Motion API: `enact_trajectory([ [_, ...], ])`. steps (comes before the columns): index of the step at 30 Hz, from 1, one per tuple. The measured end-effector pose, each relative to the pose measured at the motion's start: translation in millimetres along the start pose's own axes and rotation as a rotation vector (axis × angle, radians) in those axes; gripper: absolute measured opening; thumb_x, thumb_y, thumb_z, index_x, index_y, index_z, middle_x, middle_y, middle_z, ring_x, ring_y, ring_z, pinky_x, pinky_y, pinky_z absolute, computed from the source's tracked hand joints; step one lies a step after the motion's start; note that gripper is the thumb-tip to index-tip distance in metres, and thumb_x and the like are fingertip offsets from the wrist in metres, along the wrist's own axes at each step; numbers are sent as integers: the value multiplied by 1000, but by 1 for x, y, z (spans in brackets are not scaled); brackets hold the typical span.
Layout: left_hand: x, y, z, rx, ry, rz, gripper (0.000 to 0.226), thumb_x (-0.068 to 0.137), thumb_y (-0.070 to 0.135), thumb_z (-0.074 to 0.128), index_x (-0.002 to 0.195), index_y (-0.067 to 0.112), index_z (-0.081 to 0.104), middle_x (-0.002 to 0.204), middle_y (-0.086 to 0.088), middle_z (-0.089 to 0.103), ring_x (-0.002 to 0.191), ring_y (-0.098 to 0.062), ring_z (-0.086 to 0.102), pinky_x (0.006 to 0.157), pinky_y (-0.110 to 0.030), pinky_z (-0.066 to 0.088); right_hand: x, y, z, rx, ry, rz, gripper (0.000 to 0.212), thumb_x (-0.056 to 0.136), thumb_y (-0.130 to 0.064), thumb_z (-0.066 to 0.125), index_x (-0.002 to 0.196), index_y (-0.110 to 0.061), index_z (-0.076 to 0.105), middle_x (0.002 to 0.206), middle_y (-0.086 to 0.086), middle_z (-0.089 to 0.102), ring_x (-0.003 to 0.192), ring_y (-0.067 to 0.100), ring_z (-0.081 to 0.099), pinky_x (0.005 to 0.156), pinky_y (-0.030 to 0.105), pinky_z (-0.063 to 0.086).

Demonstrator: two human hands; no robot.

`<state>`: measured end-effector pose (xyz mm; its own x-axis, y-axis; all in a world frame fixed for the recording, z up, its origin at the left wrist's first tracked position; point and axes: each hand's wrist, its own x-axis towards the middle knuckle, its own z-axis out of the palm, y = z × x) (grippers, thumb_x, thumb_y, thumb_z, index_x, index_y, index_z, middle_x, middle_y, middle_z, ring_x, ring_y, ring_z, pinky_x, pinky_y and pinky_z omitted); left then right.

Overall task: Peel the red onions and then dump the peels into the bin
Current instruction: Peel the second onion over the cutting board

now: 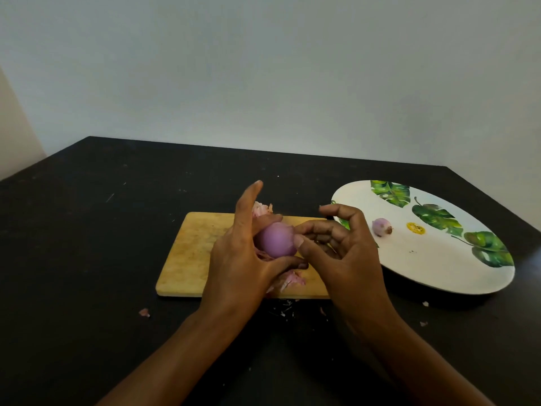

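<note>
A smooth purple red onion (276,240) is held just above a wooden cutting board (190,253). My left hand (240,259) grips it from the left and below, index finger sticking up. My right hand (342,247) touches the onion's right side with thumb and fingertips; whether it pinches a peel I cannot tell. Pink peels (289,281) lie on the board under my hands, and more peels (262,208) lie at its far edge. A second small onion (381,227) rests on a white plate (424,259) with green leaf prints, to the right.
The board and plate sit on a black table (87,230) against a pale wall. Small peel scraps (144,312) lie on the table in front of the board and near the plate. No bin is in view.
</note>
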<state>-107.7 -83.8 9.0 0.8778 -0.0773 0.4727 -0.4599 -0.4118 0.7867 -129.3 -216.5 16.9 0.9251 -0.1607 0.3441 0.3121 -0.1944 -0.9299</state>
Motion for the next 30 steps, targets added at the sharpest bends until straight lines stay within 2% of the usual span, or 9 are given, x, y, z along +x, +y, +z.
enact_trajectory([
  [2,-1,0,0,10,-11,22,88,45,58,63,124,50,25,118,5,62,91,7,51,77,5,37,0,0,-1,-19,-4,-30,48,77,-10,75,109,-29,45,86,-5,70,84,1,68,71,11,51],
  [4,-2,-2,-1,-1,-22,46,90,44,65,59,126,50,25,116,5,63,95,2,54,81,-2,41,2,0,-2,-55,-18,-50,51,75,-13,76,111,-30,44,85,-4,70,84,4,69,75,16,54],
  [8,-1,-4,-2,-1,-34,73,89,45,59,65,125,48,28,112,5,65,95,-1,57,83,-8,44,6,2,-8,-155,-90,-98,54,76,-14,77,112,-34,43,82,-3,69,83,8,68,77,19,54],
  [14,-3,-10,0,37,-56,137,87,52,60,61,129,56,23,98,29,47,88,17,50,80,4,38,8,5,-11,-209,-156,-101,66,76,-17,78,126,-32,36,83,-3,68,85,11,68,80,22,54],
  [18,-3,-13,0,149,-62,198,94,59,52,64,138,48,14,109,25,48,94,25,44,80,8,31,7,6,-13,-175,-143,-92,67,77,-16,77,129,-27,36,82,-2,69,82,13,68,79,27,56],
  [21,-3,-12,1,203,-53,219,93,62,47,65,140,42,15,114,14,59,101,13,46,80,7,33,5,7,-9,-175,-163,-65,61,80,-10,74,123,-32,37,80,-2,69,81,11,68,79,27,56],
  [24,-2,-7,0,100,-46,181,92,60,56,62,137,50,14,105,29,53,95,16,50,79,-1,42,5,2,-9,-131,-132,-86,51,80,-13,73,112,-41,45,85,-2,68,78,11,68,74,26,56],
  [26,-1,-4,1,-20,-20,115,91,55,53,69,133,53,20,94,39,52,93,19,54,77,-2,44,9,0,-14,-69,-51,-93,52,78,-8,74,112,-37,47,85,1,67,72,9,66,68,21,54],
  [30,2,-5,0,-256,-24,-42,97,48,30,82,129,41,31,94,27,65,100,12,58,77,-4,44,13,2,-20,-64,74,-85,62,75,1,76,123,-21,42,77,-1,67,70,9,69,66,19,55],
])
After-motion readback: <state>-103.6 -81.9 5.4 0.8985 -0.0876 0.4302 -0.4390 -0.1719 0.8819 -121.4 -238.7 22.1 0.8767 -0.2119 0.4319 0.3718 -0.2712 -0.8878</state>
